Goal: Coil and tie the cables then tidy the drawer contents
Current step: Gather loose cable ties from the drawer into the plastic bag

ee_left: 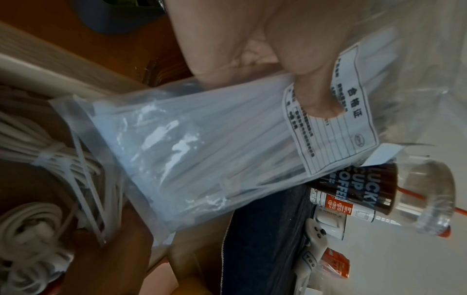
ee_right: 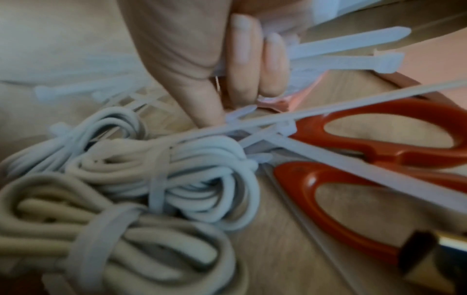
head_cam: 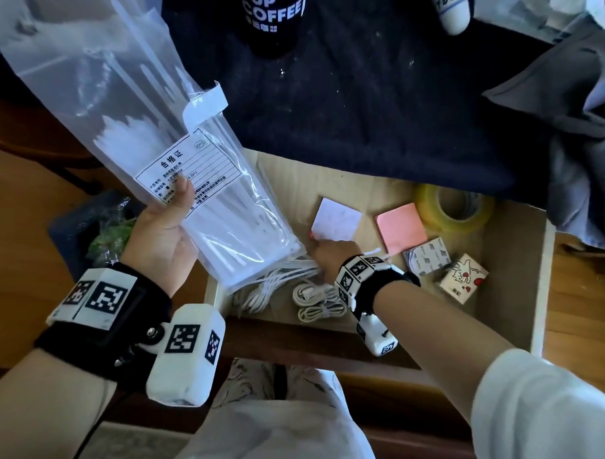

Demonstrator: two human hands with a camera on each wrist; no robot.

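My left hand (head_cam: 164,221) (ee_left: 290,65) holds a clear bag of white zip ties (head_cam: 210,191) (ee_left: 202,143) up over the drawer's left end, thumb pressed on its paper label (head_cam: 190,170). My right hand (head_cam: 327,254) (ee_right: 227,65) reaches into the open wooden drawer (head_cam: 512,271) and grips a bundle of loose zip ties (ee_right: 353,49) (head_cam: 303,265). Coiled white cables (head_cam: 312,301) (ee_right: 151,179) (ee_left: 38,179), bound with zip ties, lie at the drawer's front left. Orange-handled scissors (ee_right: 366,151) lie beside the coils, with loose ties across them.
In the drawer sit a white note pad (head_cam: 335,220), a pink sticky pad (head_cam: 400,229), a tape roll (head_cam: 452,207), a small grey box (head_cam: 427,256) and a cat-print box (head_cam: 464,278). A dark cloth (head_cam: 367,104) with a coffee cup (head_cam: 270,18) covers the desktop above.
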